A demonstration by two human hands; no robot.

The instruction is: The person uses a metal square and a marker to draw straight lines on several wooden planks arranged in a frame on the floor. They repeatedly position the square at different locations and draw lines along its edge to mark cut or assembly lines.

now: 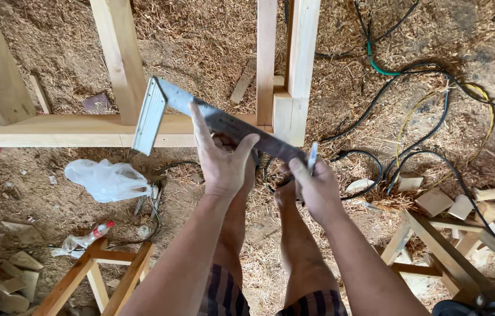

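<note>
Both hands are up in front of the person: the left hand [222, 161] grips the long metal blade of a try square [200, 117] from below, with its pale stock end sticking out toward the wooden frame [121, 64], likely so it stays steady in the air above the sawdust floor [54, 199]. The right hand [313, 187] pinches a pen [312, 157] upright and also steadies the blade's end. Part of the blade hides behind the fingers, and the pen's lower half is covered.

Packages: one crumpled white plastic bag [106, 179], on the sawdust floor [37, 193], left; one clear plastic bottle [86, 237], red cap, lying near left. Labels, signs, screens: none.
</note>
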